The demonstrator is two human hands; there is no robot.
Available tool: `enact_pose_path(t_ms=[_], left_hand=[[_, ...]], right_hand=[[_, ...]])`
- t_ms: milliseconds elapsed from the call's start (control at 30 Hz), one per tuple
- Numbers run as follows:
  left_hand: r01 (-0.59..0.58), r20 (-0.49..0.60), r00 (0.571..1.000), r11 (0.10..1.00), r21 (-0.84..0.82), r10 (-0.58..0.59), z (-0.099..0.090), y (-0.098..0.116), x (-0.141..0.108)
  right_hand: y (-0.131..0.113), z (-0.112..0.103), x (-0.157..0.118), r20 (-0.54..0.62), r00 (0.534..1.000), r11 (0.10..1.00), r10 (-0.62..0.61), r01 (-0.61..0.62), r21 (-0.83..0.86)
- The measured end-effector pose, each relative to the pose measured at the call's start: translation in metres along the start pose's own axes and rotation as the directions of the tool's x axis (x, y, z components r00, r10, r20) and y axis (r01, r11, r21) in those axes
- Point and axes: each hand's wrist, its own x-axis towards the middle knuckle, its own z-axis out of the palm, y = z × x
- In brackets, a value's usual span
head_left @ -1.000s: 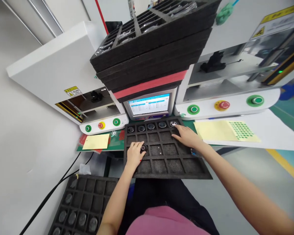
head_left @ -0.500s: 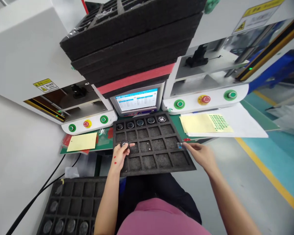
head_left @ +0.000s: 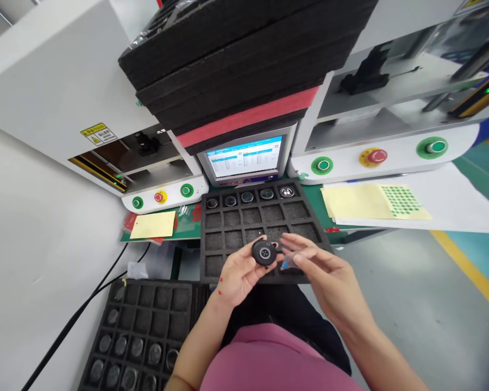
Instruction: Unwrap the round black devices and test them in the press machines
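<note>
A round black watch case (head_left: 264, 252) rests in my left hand (head_left: 238, 274), its back with a ringed sensor turned up toward me. Fingers and thumb close around its edge. Just to the right, my right hand (head_left: 326, 271) pinches a small clear piece of film (head_left: 289, 263) with a blue spot on it. The film is close to the watch case; whether they touch I cannot tell. Beneath both hands lies a black foam tray (head_left: 250, 216) with square pockets. Its far row holds several round watch cases (head_left: 247, 197), the rightmost showing a lit white pattern.
Behind the tray stands a monitor (head_left: 244, 157) under a tall stack of black foam trays (head_left: 236, 81). White machines with green and red buttons flank it. Yellow sheets (head_left: 358, 201) lie at right, a yellow card (head_left: 152, 225) at left. A second foam tray (head_left: 146, 320) sits lower left.
My left hand has brought the watch case right, with its sensor back facing up. My right hand has moved left with the film, close to the watch case. The view has shifted slightly.
</note>
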Motion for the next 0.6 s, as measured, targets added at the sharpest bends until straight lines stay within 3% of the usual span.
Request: enact_pose_path(t_ms=[100,200,367,600], left_hand=[[-0.034,-0.019,0.999,0.999,0.034,0.035,0.008,-0.003,-0.004],[-0.081,-0.024,0.996,0.992,0.095,0.084,0.013,-0.009,-0.007],[-0.166,0.067,0.985,0.980,0.109,0.160,0.011,-0.014,-0.009],[-0.194,0.147,0.974,0.966,0.169,0.170,0.007,-0.015,-0.013]], right_hand=[[0.004,0.018,-0.009,0.010,0.999,0.992,0.050,-0.051,0.114],[0.009,0.026,-0.013,-0.029,0.999,0.994,0.018,-0.014,0.113],[0.012,0.028,-0.016,-0.018,1.000,0.997,-0.010,0.012,0.078],[0.008,0.026,-0.019,-0.027,0.994,0.994,-0.105,0.105,0.009]])
